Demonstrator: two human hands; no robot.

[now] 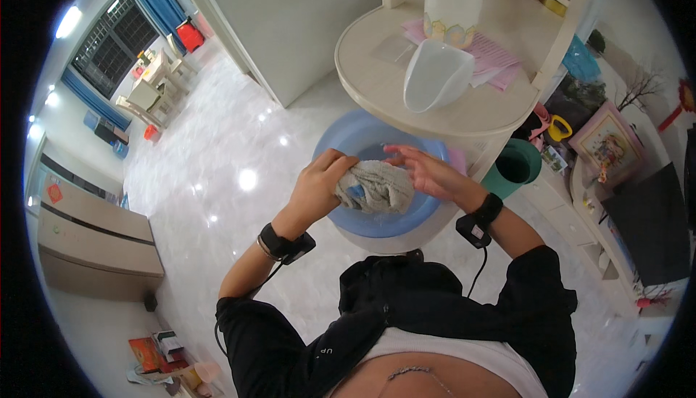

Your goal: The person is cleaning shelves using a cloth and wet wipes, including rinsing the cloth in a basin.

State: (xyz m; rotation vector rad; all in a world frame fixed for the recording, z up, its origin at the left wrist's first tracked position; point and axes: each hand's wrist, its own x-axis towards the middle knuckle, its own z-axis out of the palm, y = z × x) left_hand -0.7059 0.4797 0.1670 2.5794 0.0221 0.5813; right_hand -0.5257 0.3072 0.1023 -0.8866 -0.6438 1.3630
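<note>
In the head view, a bunched grey ribbed-towelling cloth [383,193] with a blue patch is at the centre of the frame, above a round light-blue plastic basin [377,229]. The left hand [317,182] has its fingers curled, pinching the cloth's left end. The right hand [436,175], beside the cloth's right edge, has its fingers loosely curved and spread; whether they touch the fabric I cannot tell. To handle it well, I judge, the 2 hands should grip opposite ends firmly, keeping it over the basin so drips land inside. The cloth's underside is hidden, its wetness does not show, and any water level in the basin is hard to make out.
</note>
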